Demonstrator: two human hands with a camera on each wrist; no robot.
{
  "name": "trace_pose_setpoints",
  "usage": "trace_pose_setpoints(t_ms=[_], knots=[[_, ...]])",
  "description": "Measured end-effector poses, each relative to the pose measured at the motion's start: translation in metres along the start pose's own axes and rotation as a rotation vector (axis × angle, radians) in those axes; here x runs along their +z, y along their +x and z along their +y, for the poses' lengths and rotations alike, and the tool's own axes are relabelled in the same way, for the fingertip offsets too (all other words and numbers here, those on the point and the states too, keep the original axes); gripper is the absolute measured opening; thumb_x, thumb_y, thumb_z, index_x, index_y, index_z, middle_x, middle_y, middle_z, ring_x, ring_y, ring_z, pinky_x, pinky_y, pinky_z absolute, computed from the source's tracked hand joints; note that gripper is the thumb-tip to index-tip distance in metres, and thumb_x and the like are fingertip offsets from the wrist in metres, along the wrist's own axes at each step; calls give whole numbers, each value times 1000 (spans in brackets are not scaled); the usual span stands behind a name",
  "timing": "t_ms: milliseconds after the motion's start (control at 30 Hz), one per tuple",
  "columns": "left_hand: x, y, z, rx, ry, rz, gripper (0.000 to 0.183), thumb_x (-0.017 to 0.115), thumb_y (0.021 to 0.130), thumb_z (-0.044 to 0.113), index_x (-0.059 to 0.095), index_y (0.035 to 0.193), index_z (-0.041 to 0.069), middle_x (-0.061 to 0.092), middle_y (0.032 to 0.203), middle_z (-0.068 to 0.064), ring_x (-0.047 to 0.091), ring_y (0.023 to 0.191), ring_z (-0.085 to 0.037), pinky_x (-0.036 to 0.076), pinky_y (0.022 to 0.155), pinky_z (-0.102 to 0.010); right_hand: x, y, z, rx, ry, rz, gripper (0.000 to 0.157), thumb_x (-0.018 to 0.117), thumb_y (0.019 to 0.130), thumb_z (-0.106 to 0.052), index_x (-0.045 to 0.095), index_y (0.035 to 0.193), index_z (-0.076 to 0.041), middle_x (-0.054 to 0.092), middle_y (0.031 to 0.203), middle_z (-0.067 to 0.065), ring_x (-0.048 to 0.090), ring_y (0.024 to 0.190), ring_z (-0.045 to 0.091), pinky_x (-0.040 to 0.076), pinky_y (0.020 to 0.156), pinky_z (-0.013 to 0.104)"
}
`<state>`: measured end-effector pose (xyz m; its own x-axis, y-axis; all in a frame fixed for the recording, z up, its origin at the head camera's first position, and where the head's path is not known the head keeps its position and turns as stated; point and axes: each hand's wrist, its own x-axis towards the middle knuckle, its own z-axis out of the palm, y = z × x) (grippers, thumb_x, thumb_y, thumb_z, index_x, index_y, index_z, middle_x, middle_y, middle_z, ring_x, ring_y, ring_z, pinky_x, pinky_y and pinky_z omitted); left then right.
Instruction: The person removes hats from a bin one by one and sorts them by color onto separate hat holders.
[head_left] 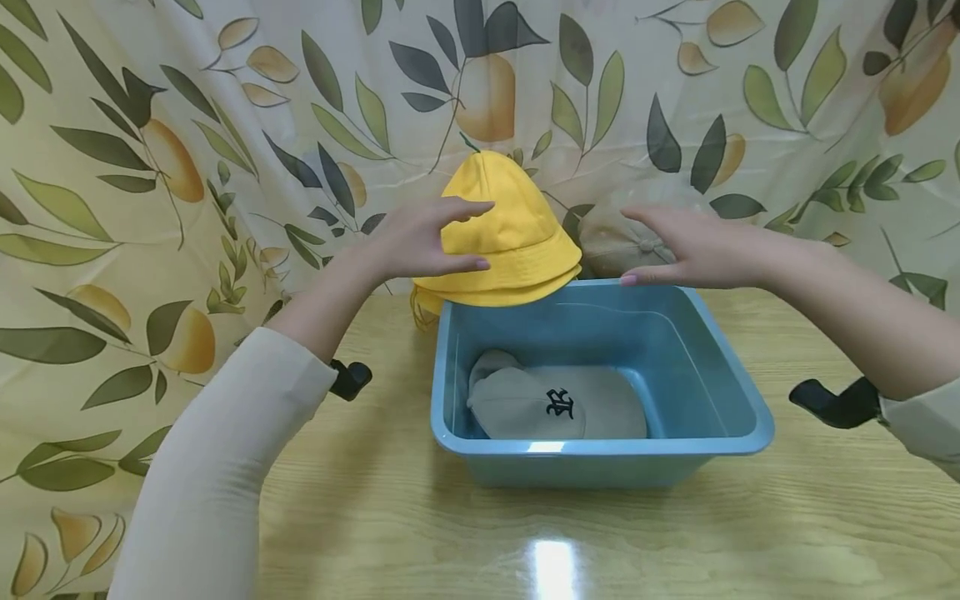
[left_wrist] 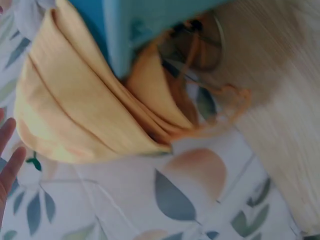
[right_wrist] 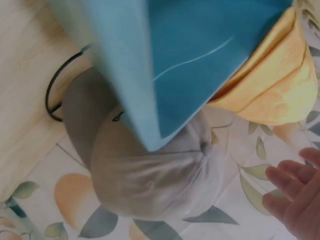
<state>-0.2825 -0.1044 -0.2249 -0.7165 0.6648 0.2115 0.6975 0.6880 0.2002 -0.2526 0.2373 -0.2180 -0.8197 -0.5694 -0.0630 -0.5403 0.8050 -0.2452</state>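
My left hand (head_left: 442,237) hovers in front of a yellow bucket hat (head_left: 510,225), thumb and fingers spread apart with nothing between them. The hat sits behind the back left corner of a blue plastic basin (head_left: 600,448); orange cords (left_wrist: 235,102) trail from it in the left wrist view. Over the basin's back right side is my right hand (head_left: 686,248), also holding nothing. It partly hides a beige cap (head_left: 626,237) behind the basin, seen better in the right wrist view (right_wrist: 155,175). Inside the basin lies a grey cap (head_left: 525,404) with a black embroidered letter.
Everything stands on a light wood-grain table (head_left: 360,517). A curtain (head_left: 300,100) printed with leaves and fruit hangs behind and to the left. Black wrist mounts (head_left: 351,381) stick out from both sleeves.
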Motion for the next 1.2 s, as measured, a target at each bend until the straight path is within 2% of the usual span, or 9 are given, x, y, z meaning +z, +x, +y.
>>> trace_pose_setpoints(t_ms=[200, 467, 533, 600, 733, 800, 867, 1033, 1200], knots=[[3, 20, 23, 97, -33, -7, 74, 68, 82, 50, 43, 143, 15, 50, 140, -5, 46, 129, -18, 37, 105, -34, 9, -30, 3, -35, -61, 38, 98, 68, 83, -47, 12, 151, -3, 17, 154, 24, 21, 138, 46, 7, 112, 61], [15, 42, 51, 117, -10, -34, 75, 63, 81, 57, 41, 144, 23, 47, 143, 3, 45, 129, -12, 46, 92, -31, 32, -70, 9, -24, -64, 99, 98, 74, 77, -45, 20, 150, -7, 20, 154, 23, 24, 138, 45, 13, 113, 57], [18, 48, 58, 140, -29, -51, 76, 63, 81, 57, 40, 144, 23, 47, 143, 3, 46, 128, -10, 45, 93, -29, 40, -80, 12, -42, -77, 134, 98, 76, 76, -43, 22, 150, -8, 22, 153, 22, 27, 137, 44, 12, 114, 54], [23, 54, 64, 176, -64, -69, 76, 65, 81, 55, 40, 145, 22, 49, 141, 3, 47, 126, -10, 44, 95, -27, 49, -88, 15, -101, -95, 204, 98, 78, 73, -41, 25, 150, -9, 28, 152, 20, 31, 137, 39, 12, 117, 44], [34, 66, 74, 293, -173, -121, 73, 70, 82, 44, 43, 143, 15, 53, 137, -1, 51, 118, -10, 42, 97, -26, 70, -105, 24, -337, -99, 411, 82, 74, 77, -45, 43, 141, -5, 40, 147, 6, 29, 140, 13, 13, 116, 22], [41, 71, 78, 348, -236, -161, 71, 73, 82, 37, 44, 142, 10, 53, 136, -3, 54, 116, -11, 42, 97, -24, 81, -112, 27, -443, -78, 515, 74, 66, 81, -51, 51, 133, 0, 46, 143, 0, 29, 137, 2, 16, 113, 17], [49, 76, 82, 379, -285, -212, 71, 74, 82, 33, 44, 141, 8, 51, 139, -4, 54, 118, -13, 40, 99, -21, 93, -117, 27, -498, -40, 577, 72, 57, 86, -55, 56, 127, 4, 49, 140, -1, 31, 136, 1, 20, 112, 18], [66, 88, 89, 419, -406, -277, 68, 75, 82, 24, 45, 139, 3, 48, 141, -9, 54, 122, -18, 38, 101, -17, 117, -124, 27, -507, 34, 606, 74, 56, 86, -55, 56, 123, 9, 54, 136, 9, 37, 135, 7, 24, 111, 18], [84, 95, 93, 430, -418, -301, 65, 76, 81, 22, 49, 136, 3, 54, 136, -10, 57, 117, -16, 39, 98, -15, 134, -124, 25, -531, 60, 585, 73, 56, 88, -53, 55, 125, 10, 53, 136, 14, 38, 135, 12, 23, 112, 21]])
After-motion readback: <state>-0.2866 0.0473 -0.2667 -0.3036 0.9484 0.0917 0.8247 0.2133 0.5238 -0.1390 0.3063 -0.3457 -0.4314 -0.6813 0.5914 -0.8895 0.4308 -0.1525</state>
